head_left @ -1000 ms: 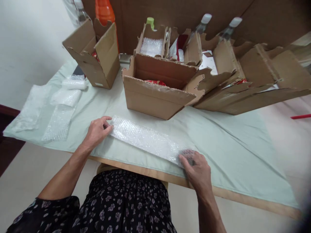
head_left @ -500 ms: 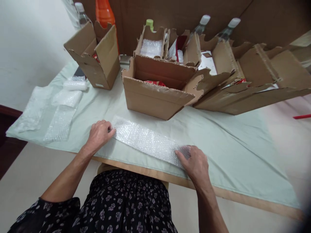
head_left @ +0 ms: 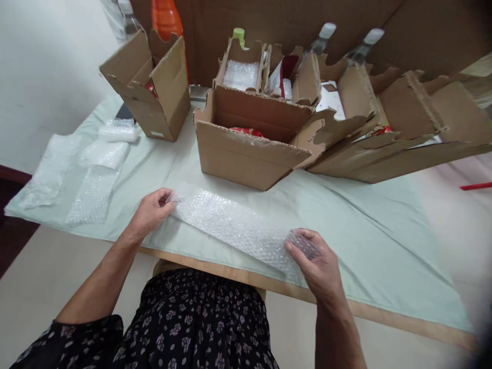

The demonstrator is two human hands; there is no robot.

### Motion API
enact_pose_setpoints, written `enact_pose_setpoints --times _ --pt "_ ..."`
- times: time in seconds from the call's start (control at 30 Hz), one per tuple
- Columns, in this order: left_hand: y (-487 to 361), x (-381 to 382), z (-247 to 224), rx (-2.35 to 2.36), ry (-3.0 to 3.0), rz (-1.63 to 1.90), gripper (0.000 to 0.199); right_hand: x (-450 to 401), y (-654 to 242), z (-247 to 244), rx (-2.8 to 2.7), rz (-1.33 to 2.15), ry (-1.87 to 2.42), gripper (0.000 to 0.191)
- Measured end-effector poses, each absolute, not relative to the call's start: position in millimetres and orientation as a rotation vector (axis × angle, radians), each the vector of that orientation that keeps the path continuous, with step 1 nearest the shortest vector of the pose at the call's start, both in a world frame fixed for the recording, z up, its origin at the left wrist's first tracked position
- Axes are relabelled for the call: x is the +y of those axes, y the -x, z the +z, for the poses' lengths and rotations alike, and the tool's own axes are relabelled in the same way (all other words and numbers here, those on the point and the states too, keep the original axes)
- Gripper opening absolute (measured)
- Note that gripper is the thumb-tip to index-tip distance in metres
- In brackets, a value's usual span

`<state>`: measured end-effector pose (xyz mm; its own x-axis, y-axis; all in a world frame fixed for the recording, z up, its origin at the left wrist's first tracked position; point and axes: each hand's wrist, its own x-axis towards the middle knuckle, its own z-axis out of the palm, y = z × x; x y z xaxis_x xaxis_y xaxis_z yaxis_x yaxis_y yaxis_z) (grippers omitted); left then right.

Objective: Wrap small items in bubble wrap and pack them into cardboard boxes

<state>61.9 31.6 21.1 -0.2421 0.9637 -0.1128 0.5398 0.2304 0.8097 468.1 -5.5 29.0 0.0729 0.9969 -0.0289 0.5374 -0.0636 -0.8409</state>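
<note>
A long strip of clear bubble wrap stretches slantwise between my hands over the green cloth, near the table's front edge. My left hand pinches its far left end between thumb and fingers. At the other end, my right hand is closed on the strip, with a bit of wrap showing above the thumb. Just beyond the strip stands an open cardboard box with something red inside.
More bubble wrap pieces lie at the left. Another open box stands behind them, beside an orange bottle. A row of cut cardboard boxes fills the back right. A red stick-like thing lies far right.
My hands have moved slightly apart, left hand leftward and right hand rightward, drawing the bubble wrap out between them. The right end looks lifted a little.
</note>
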Motion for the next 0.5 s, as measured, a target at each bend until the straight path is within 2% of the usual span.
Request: enact_pose_setpoints --times 0.07,0.3,0.5 --pt "-60 32 22 1.824 -1.311 0.912 0.021 -5 -470 31 -1.514 0.888 1.657 0.03" --pt "-57 33 20 1.777 -1.223 1.018 0.022 -7 -477 23 -1.495 0.905 1.689 0.033" --pt "-50 58 20 1.87 -1.356 0.964 0.02 -12 -461 17 -1.473 1.02 1.673 0.033"
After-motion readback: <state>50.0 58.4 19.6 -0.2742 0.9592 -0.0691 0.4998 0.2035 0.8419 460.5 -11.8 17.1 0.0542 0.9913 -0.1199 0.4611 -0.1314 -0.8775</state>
